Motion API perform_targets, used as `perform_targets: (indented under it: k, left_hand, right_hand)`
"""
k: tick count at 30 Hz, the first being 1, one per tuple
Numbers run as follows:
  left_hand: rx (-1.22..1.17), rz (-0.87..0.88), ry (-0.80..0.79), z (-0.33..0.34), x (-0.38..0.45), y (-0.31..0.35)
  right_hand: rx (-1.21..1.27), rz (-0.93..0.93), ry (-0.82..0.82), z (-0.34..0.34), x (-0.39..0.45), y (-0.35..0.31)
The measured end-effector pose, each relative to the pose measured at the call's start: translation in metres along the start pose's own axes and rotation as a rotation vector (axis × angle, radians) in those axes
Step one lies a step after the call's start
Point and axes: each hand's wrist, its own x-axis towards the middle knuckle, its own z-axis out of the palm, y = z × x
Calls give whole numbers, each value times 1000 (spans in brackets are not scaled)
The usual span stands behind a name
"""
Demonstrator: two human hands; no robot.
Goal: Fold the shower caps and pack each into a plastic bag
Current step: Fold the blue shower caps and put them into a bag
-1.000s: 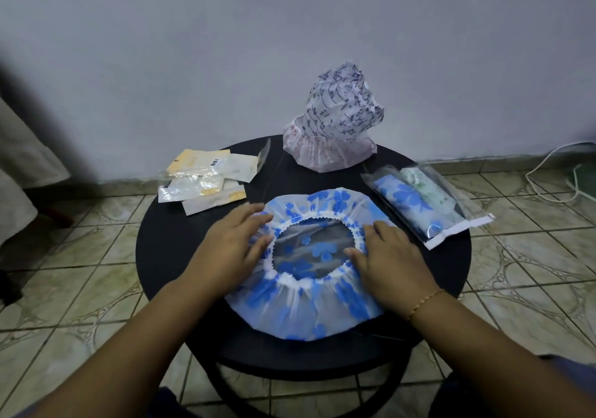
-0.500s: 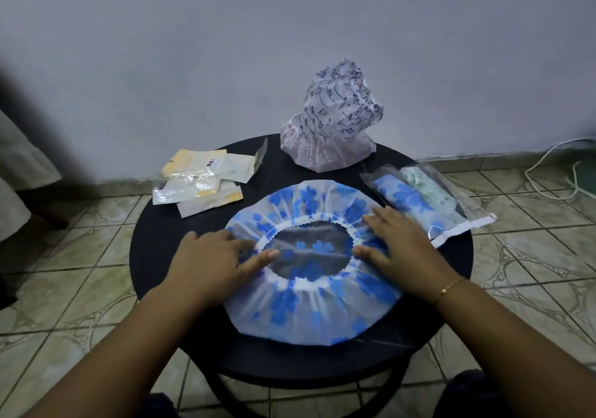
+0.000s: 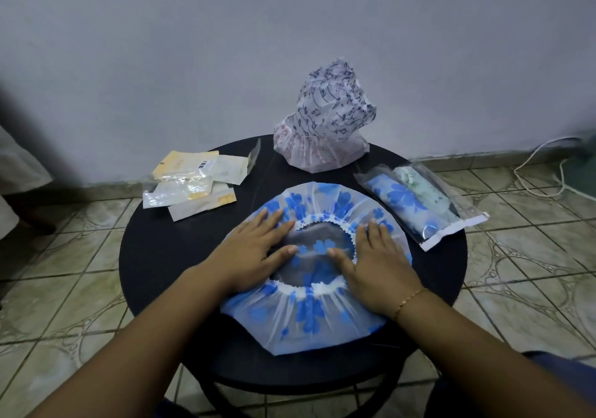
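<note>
Both hands, left hand [image 3: 254, 256] and right hand [image 3: 377, 269], are laid flat (fingers straight, nothing gripped) on the blue-flowered shower cap [image 3: 309, 317]. It's spread out on the round black bench [image 3: 161, 256].

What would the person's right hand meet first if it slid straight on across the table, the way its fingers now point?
The right hand lies flat on the blue-flowered shower cap, fingers pointing towards the wall. Past the cap's far edge, the puffed-up patterned cap probably comes first, though depth is hard to judge.

Shower cap under our hands [image 3: 303, 317]: we see translucent white, blue flowers
Cap at twelve o'clock [image 3: 325, 127]: white, dark scribbles, pinkish hem
Bench [image 3: 154, 256]: black
Packed bags [image 3: 419, 204]: blue floral, pale green
Floor [image 3: 64, 288]: greenish-beige patterned tiles
</note>
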Motion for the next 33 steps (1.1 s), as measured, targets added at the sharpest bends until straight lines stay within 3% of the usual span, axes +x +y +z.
perform_targets:
  k: [8,11,15,19,22,24,27,33]
  left_hand:
    - [82,-242,-83,-3,-6,-2]
    - [157,-295,-55,-10,-16,9]
    - [197,-313,75,-26,-34,20]
    - [188,-297,280,-27,-38,26]
    - [139,-106,503,-15,-27,17]
    - [62,-56,371,-7,-20,13]
    - [59,-99,37,6,-18,7]
    - [57,-128,-22,6,-20,-13]
  right_hand:
    - [-110,-172,-29,-8,13,23]
    - [-71,-269,52,-17,19,28]
    - [-19,-260,382,-26,13,20]
    - [-100,-123,316,-27,3,10]
    - [-148,-134,292,-19,0,10]
    - [-186,-131,218,-15,2,12]
    - [-188,-125,22,-11,4,19]
    - [-49,-91,-118,-15,5,29]
